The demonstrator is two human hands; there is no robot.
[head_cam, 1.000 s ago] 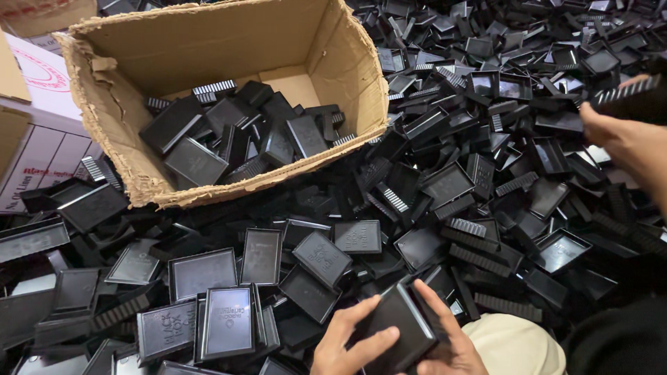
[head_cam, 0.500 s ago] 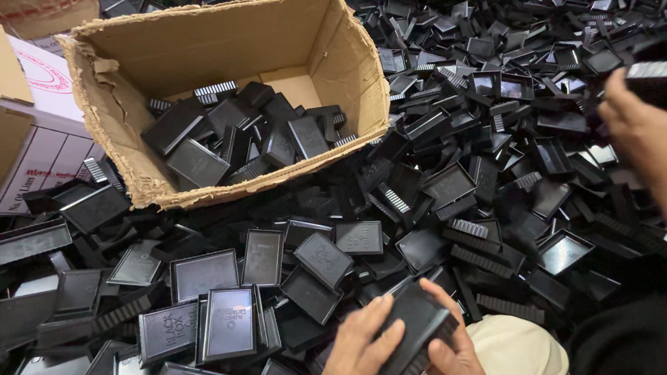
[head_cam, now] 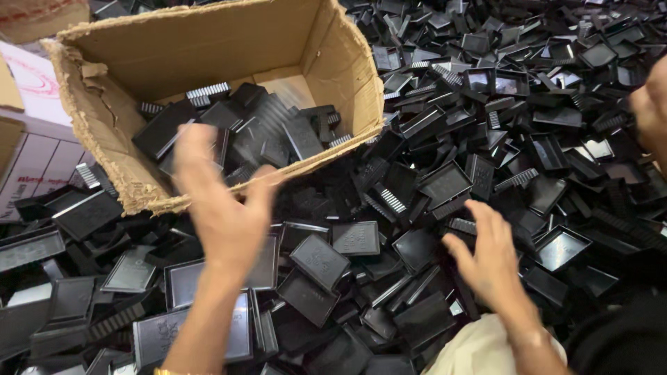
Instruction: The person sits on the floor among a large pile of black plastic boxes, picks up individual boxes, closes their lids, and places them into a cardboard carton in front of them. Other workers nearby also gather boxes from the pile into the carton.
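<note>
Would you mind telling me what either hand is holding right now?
Nothing: the left hand is open and empty; the right hand only touches the black parts.

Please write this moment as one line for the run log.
left hand: open, blurred, near cardboard box | right hand: open, over black plastic trays

Lighting: bright, even, from overhead; shadows soft and shallow. Glare: pale sheen on the glossy black plastic trays (head_cam: 445,184). Blur: left hand (head_cam: 226,208) smeared by motion, right hand (head_cam: 490,253) slightly soft. Focus: cardboard box (head_cam: 139,59) sharp. Distortion: wide-angle stretch toward the frame's corners.
</note>
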